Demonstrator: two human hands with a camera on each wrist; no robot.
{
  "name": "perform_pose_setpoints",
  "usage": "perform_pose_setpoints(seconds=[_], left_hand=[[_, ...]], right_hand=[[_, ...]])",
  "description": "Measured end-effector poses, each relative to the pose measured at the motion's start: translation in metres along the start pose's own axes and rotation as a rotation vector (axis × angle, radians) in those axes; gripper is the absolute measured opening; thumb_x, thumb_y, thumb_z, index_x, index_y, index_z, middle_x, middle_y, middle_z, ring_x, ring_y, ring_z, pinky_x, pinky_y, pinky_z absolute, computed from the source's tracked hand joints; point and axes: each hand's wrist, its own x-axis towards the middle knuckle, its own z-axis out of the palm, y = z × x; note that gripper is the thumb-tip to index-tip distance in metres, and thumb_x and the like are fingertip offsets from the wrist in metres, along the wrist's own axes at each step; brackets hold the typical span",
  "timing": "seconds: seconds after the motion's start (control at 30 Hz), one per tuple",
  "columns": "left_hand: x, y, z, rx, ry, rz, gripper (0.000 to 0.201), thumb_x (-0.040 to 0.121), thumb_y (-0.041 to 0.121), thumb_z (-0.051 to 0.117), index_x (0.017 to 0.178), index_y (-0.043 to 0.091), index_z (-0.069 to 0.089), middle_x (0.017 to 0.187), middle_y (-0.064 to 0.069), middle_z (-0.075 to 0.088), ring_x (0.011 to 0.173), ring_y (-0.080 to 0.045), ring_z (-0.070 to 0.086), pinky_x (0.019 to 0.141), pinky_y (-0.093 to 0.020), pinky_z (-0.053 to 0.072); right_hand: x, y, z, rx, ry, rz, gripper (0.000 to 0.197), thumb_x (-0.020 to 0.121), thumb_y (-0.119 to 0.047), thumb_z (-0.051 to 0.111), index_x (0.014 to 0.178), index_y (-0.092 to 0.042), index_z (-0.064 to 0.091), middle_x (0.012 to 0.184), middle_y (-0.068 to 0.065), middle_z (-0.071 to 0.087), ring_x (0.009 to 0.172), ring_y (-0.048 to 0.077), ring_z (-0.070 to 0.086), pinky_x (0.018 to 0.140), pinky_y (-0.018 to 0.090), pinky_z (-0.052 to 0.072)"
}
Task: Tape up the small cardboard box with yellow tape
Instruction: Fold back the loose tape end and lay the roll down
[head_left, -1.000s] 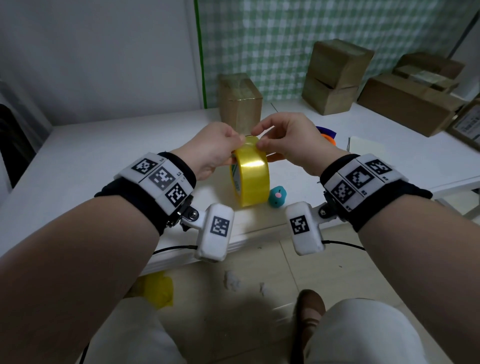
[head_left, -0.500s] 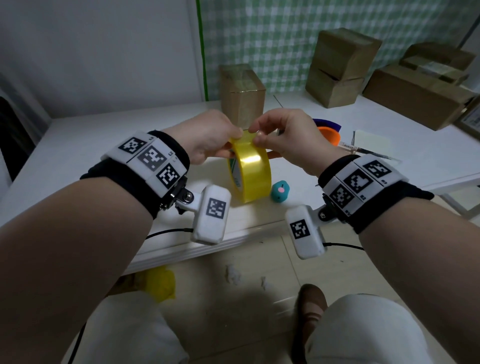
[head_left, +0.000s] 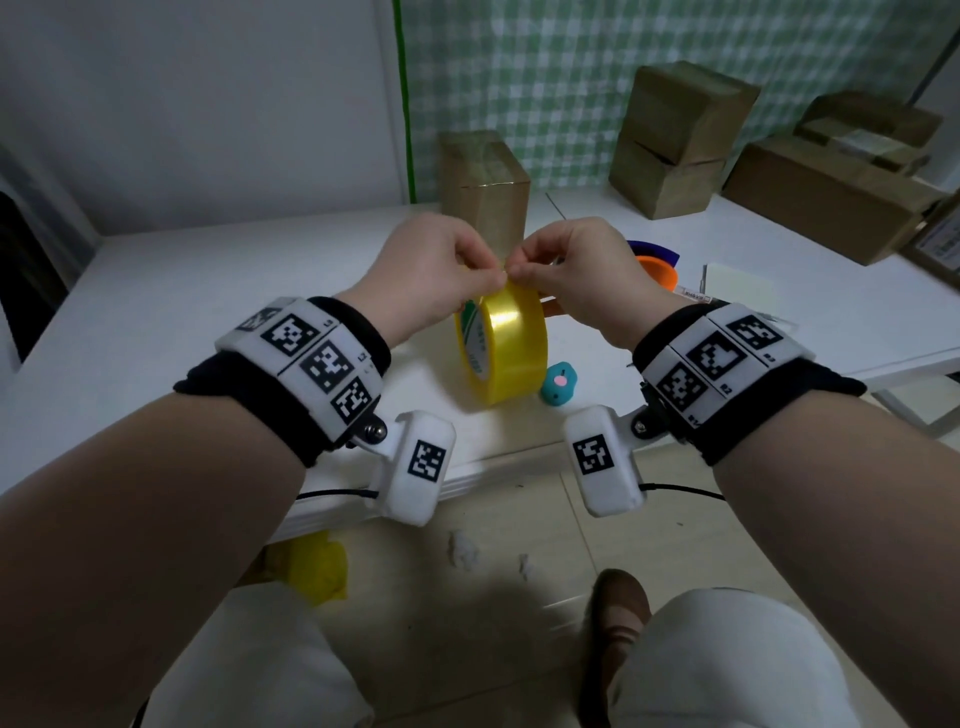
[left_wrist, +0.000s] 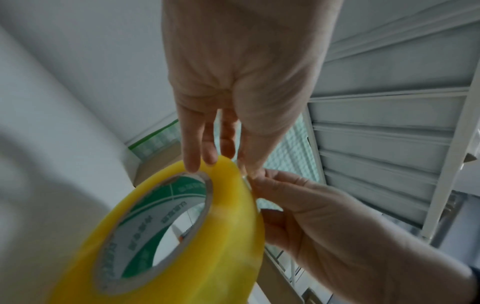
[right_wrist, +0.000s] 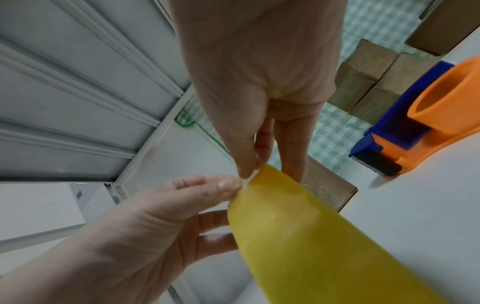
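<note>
A yellow tape roll (head_left: 501, 348) stands on edge above the white table (head_left: 156, 312), held up by both hands. My left hand (head_left: 480, 275) pinches its top rim from the left, fingers on the roll (left_wrist: 228, 236). My right hand (head_left: 524, 270) pinches the top from the right, thumb and forefinger closed on the tape's edge (right_wrist: 253, 170). The fingertips of both hands meet at the roll's top. The small cardboard box (head_left: 483, 182) stands upright just behind the hands, and it shows beyond the roll (right_wrist: 327, 185).
An orange and blue tape dispenser (head_left: 657, 265) lies right of the hands. A small teal object (head_left: 560, 383) sits by the roll. Stacked cardboard boxes (head_left: 680, 140) and a longer box (head_left: 821, 208) stand at the back right. The table's front edge (head_left: 493, 467) is near my wrists.
Both hands' fingertips have come together at the top of the roll, where earlier they gripped its sides. The roll stays in the same place.
</note>
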Motion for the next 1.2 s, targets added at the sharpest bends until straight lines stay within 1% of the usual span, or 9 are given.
perform_pose_setpoints(seconds=[0.1, 0.23, 0.4, 0.57, 0.7, 0.8, 0.9, 1.07, 1.2], left_hand=[[0.003, -0.004, 0.004, 0.057, 0.036, 0.023, 0.006, 0.081, 0.021, 0.069, 0.08, 0.015, 0.068, 0.082, 0.002, 0.063, 0.077, -0.015, 0.061, 0.078, -0.039, 0.057], [0.007, -0.008, 0.009, -0.139, 0.017, -0.116, 0.017, 0.086, 0.02, 0.064, 0.07, 0.014, 0.06, 0.077, -0.003, 0.06, 0.076, -0.027, 0.065, 0.073, -0.048, 0.059], [0.004, -0.014, 0.012, -0.196, 0.075, -0.13, 0.023, 0.086, 0.021, 0.064, 0.066, 0.018, 0.054, 0.083, -0.015, 0.062, 0.073, -0.031, 0.067, 0.07, -0.048, 0.06], [0.006, -0.015, 0.015, -0.137, 0.141, -0.082, 0.026, 0.083, 0.025, 0.067, 0.065, 0.02, 0.049, 0.089, -0.018, 0.065, 0.072, -0.034, 0.069, 0.068, -0.048, 0.059], [0.008, -0.022, 0.018, -0.272, 0.166, -0.192, 0.028, 0.08, 0.021, 0.069, 0.068, 0.019, 0.044, 0.08, -0.006, 0.054, 0.071, -0.026, 0.061, 0.07, -0.045, 0.06], [0.007, -0.026, 0.02, -0.536, 0.032, -0.431, 0.02, 0.084, 0.024, 0.066, 0.092, 0.011, 0.054, 0.091, -0.007, 0.059, 0.072, -0.017, 0.061, 0.071, -0.036, 0.06], [0.002, -0.024, 0.016, -0.66, -0.165, -0.575, 0.039, 0.089, 0.036, 0.058, 0.114, 0.006, 0.058, 0.102, -0.014, 0.068, 0.08, -0.022, 0.069, 0.059, -0.031, 0.059], [-0.003, -0.023, 0.013, -0.61, -0.299, -0.576, 0.031, 0.089, 0.037, 0.056, 0.106, 0.012, 0.062, 0.099, -0.009, 0.07, 0.092, -0.025, 0.065, 0.088, -0.038, 0.051], [-0.004, -0.018, 0.018, -0.603, -0.204, -0.522, 0.016, 0.088, 0.025, 0.061, 0.093, 0.01, 0.061, 0.087, -0.007, 0.068, 0.081, -0.021, 0.064, 0.075, -0.033, 0.054]], right_hand=[[0.001, 0.0, 0.003, -0.046, 0.03, -0.013, 0.01, 0.087, -0.014, 0.064, 0.093, -0.009, 0.07, 0.094, 0.006, 0.066, 0.081, 0.018, 0.068, 0.063, 0.025, 0.061], [0.003, 0.002, 0.009, -0.107, 0.111, -0.023, 0.008, 0.084, -0.021, 0.067, 0.088, -0.014, 0.07, 0.087, -0.004, 0.063, 0.086, 0.019, 0.066, 0.076, 0.039, 0.059], [0.003, 0.004, 0.012, 0.082, 0.096, 0.093, 0.017, 0.081, -0.023, 0.072, 0.081, -0.01, 0.062, 0.086, 0.01, 0.065, 0.069, 0.024, 0.068, 0.061, 0.035, 0.062], [0.005, 0.002, 0.011, 0.193, 0.089, 0.216, 0.017, 0.08, -0.018, 0.071, 0.075, -0.012, 0.056, 0.079, 0.008, 0.064, 0.061, 0.019, 0.064, 0.062, 0.032, 0.06], [0.004, 0.002, 0.011, 0.375, 0.018, 0.374, 0.017, 0.084, -0.016, 0.067, 0.078, -0.015, 0.051, 0.085, 0.007, 0.065, 0.064, 0.019, 0.064, 0.06, 0.029, 0.058], [0.004, 0.0, 0.008, 0.416, -0.024, 0.442, 0.009, 0.088, -0.015, 0.061, 0.093, -0.011, 0.054, 0.083, 0.006, 0.063, 0.065, 0.019, 0.063, 0.06, 0.027, 0.056], [0.004, -0.003, 0.005, 0.43, -0.08, 0.495, 0.007, 0.091, -0.017, 0.055, 0.093, -0.011, 0.059, 0.086, 0.006, 0.063, 0.074, 0.02, 0.063, 0.071, 0.03, 0.055], [0.002, -0.002, 0.006, 0.448, -0.093, 0.467, 0.007, 0.093, -0.013, 0.052, 0.088, -0.01, 0.056, 0.082, 0.007, 0.061, 0.071, 0.02, 0.062, 0.069, 0.03, 0.054], [-0.003, 0.004, 0.005, 0.494, -0.046, 0.496, 0.016, 0.096, -0.02, 0.048, 0.104, -0.008, 0.052, 0.084, 0.011, 0.061, 0.07, 0.023, 0.062, 0.065, 0.031, 0.056]])
